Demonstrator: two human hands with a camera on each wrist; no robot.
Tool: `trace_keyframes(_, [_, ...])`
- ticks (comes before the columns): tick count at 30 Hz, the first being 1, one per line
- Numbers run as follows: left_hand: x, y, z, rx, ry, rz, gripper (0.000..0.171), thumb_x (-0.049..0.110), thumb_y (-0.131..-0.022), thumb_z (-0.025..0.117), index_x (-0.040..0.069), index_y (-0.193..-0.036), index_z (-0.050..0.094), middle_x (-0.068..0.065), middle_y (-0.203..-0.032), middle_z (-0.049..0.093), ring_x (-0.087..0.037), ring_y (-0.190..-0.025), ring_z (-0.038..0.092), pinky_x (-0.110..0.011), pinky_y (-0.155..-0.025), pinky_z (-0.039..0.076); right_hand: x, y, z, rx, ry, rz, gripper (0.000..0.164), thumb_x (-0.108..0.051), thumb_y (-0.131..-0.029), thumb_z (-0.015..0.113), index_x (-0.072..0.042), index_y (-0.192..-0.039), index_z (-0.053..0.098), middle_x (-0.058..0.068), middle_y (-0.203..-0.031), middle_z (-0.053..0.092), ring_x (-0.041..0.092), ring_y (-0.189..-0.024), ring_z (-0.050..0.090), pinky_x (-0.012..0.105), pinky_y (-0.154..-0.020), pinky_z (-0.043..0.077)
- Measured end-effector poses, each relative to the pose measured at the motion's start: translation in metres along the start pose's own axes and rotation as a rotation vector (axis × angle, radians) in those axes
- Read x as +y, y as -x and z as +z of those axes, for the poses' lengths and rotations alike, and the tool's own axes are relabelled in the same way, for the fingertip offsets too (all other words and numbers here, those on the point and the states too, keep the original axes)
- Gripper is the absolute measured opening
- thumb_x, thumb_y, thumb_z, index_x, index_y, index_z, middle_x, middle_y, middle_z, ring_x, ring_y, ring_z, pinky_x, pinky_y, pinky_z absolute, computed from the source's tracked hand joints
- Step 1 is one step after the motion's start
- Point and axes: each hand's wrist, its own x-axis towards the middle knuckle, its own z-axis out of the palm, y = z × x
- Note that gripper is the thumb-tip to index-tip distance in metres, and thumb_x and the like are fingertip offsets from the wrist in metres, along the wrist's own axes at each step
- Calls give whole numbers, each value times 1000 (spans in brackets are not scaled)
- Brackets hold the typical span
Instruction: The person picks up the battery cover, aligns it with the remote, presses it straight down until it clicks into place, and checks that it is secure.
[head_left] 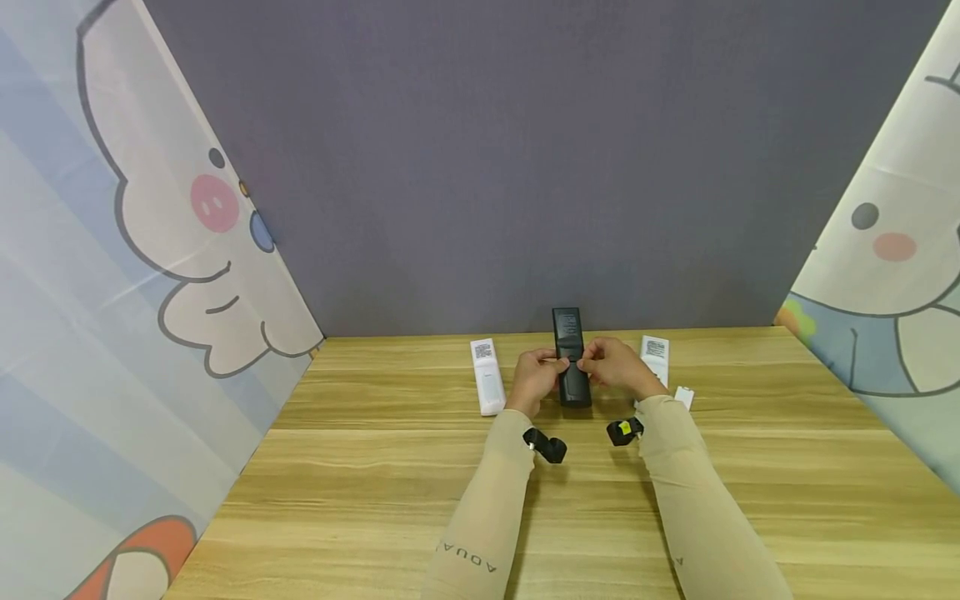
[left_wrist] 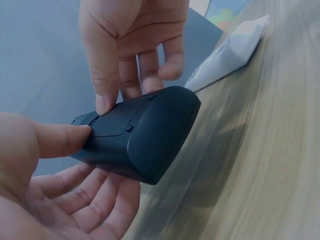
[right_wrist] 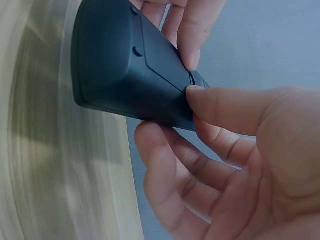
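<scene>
A black remote control is held between both hands, its back turned up and its battery cover in place. My left hand grips one long side, with the thumb pressed on the upper end of the cover and the fingers beneath. From the other side my right hand pinches the remote the same way, its thumb at the cover's edge close to the left thumb. In the right wrist view, small round nubs show along the cover's lower end.
On the wooden table, a white remote control lies left of the hands. Another white remote lies behind the right wrist, partly hidden, with a small white cover-like piece nearby. A grey panel stands along the back edge.
</scene>
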Motion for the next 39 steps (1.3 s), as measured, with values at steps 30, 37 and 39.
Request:
trace_keyframes(30, [-1,2,2,88,-176,-9,40,4,-88,77,1,-127,68,-11,-102,74,-20,-78,73,-31,-65,60,10,-4,10,-26,-25,19,40,-8,-98,65,9,-129,44,28,-112,64,33,-87,66,42,-70,59])
trace_keyframes(37, [-4,1,3,104,-276,-2,49,3,-84,81,4,-131,67,-9,-102,74,-19,-81,73,-29,-68,60,15,-8,14,-32,-42,25,39,-5,-96,65,9,-125,43,26,-108,63,25,-80,65,37,-67,59])
trace_keyframes(39, [-5,0,3,103,-298,-7,53,2,-83,82,5,-133,65,-10,-103,75,-19,-83,73,-30,-69,60,17,-9,14,-34,-39,29,39,-4,-96,65,9,-125,43,27,-109,62,24,-79,64,35,-66,58])
